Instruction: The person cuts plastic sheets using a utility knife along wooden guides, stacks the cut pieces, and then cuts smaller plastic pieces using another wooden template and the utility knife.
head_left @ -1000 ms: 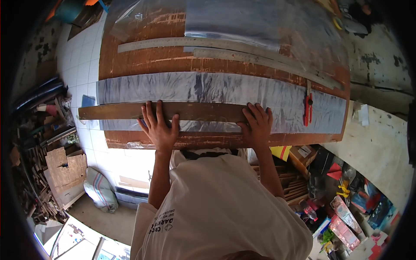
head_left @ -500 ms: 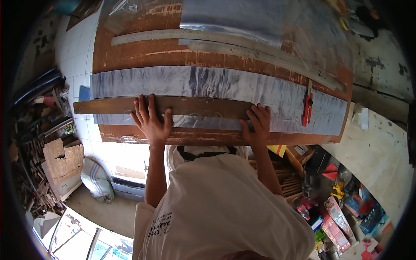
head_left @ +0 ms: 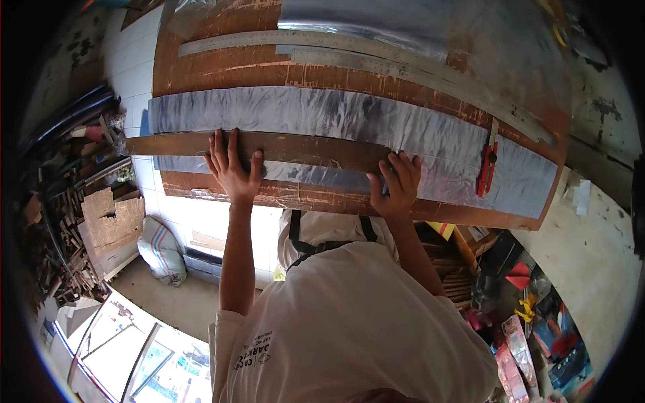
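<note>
A long brown flat bar (head_left: 302, 148) lies across a grey marbled sheet (head_left: 322, 111) on the worn brown table (head_left: 269, 196). Toward the bar's left part, my left hand (head_left: 235, 168) presses on it with fingers spread. My right hand (head_left: 398, 183) rests on its right end, fingers apart and thumb near the lower edge. A red cutter (head_left: 486, 168) lies on the sheet to the right of my right hand, its blade pointing away from me.
Metal rulers (head_left: 349, 46) lie beyond the sheet, near clear plastic film (head_left: 517, 74). A white sack (head_left: 161, 252) and scrap wood (head_left: 111, 221) are on the floor at left. Packets and tools (head_left: 517, 349) lie at lower right, beside a pale board (head_left: 591, 248).
The view has shifted and tilted, so the table appears higher in the frame. Both hands stay on the bar, with little visible change in their hold.
</note>
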Tool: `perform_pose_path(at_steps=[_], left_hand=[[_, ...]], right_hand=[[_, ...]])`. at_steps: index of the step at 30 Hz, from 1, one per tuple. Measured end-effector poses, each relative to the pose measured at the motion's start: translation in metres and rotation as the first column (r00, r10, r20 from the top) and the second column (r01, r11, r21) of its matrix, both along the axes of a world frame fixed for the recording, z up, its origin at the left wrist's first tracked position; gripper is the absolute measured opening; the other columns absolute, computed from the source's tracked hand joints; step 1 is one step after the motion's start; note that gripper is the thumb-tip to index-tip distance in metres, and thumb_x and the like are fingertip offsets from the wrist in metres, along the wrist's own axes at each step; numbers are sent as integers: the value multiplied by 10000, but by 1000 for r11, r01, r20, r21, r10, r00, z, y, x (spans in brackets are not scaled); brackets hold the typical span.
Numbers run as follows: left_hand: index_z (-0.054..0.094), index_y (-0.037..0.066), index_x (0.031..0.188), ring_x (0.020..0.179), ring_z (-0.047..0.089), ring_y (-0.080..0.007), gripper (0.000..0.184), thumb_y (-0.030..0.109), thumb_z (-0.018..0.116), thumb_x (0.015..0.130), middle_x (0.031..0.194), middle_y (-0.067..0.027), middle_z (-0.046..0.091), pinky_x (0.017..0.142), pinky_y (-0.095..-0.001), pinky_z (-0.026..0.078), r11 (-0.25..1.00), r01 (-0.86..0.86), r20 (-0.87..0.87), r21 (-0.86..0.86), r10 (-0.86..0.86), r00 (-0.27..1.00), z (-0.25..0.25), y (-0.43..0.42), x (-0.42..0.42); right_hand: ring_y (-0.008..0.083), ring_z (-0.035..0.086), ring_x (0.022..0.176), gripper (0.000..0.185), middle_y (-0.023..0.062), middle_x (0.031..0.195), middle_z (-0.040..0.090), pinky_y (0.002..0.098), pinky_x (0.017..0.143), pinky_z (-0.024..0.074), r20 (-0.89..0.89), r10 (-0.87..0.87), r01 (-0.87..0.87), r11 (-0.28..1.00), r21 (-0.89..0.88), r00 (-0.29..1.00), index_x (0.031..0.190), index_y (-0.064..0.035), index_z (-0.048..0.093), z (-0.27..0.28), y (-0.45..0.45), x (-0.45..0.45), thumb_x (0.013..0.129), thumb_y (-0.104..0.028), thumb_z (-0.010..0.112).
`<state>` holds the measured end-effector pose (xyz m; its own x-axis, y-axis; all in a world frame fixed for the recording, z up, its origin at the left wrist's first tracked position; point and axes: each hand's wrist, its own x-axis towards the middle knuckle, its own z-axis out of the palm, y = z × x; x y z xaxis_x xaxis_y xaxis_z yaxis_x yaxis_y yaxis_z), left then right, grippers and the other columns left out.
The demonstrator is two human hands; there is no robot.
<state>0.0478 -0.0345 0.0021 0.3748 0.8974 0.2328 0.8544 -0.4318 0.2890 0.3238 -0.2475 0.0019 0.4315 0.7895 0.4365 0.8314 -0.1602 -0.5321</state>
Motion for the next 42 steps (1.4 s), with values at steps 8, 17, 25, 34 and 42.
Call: perform_pose_path(at_steps=[8, 17, 25, 34, 42], left_hand=[[545, 152, 1453, 1489, 302, -385, 673, 547, 570, 908, 1573, -175, 396, 1192, -624, 125, 1000, -12, 12, 7, 12, 1000, -2, 1, -1], [579, 76, 1393, 1426, 379, -399, 579, 415, 604, 925, 1520, -190, 453, 1188, -559, 204, 998, 8, 100, 70, -15, 995, 0, 0, -3], [686, 37, 1178, 1193, 569, -386, 333, 248, 588, 940, 1276, -167, 624, 1038, -497, 413, 960, -134, 73, 246, 120, 990, 3, -6, -2], [727, -7, 1140, 1234, 591, -444, 310, 164, 594, 919, 1260, -219, 665, 1047, -497, 482, 969, -122, 198, 214, 79, 977, -3, -8, -6], [732, -47, 1116, 1234, 600, -459, 316, 137, 576, 912, 1247, -262, 670, 1057, -497, 482, 973, -125, 235, 195, 78, 969, -1, -5, -5]], right_hand=[[320, 503, 1332, 311, 115, 1317, 630, 552, 1182, 283, -3, 17, -17, 1000, -12, 1000, 1122, -75, 706, -1, 0, 1, 847, -207, 766], [312, 439, 1373, 317, 39, 1401, 608, 557, 1196, 235, 99, 80, -59, 979, -193, 992, 1210, -171, 714, 9, 2, 2, 912, -267, 666], [332, 450, 1356, 295, 48, 1374, 630, 579, 1187, 234, 134, 69, -44, 983, -179, 989, 1183, -153, 722, 5, 5, 2, 923, -264, 635], [348, 472, 1338, 301, 57, 1375, 631, 582, 1186, 242, 159, 64, -34, 983, -182, 985, 1186, -145, 730, 3, 4, 0, 936, -269, 617], [374, 516, 1315, 293, 92, 1341, 655, 576, 1168, 278, 190, 69, -43, 989, -141, 979, 1191, -114, 722, 7, 7, 0, 969, -273, 615]])
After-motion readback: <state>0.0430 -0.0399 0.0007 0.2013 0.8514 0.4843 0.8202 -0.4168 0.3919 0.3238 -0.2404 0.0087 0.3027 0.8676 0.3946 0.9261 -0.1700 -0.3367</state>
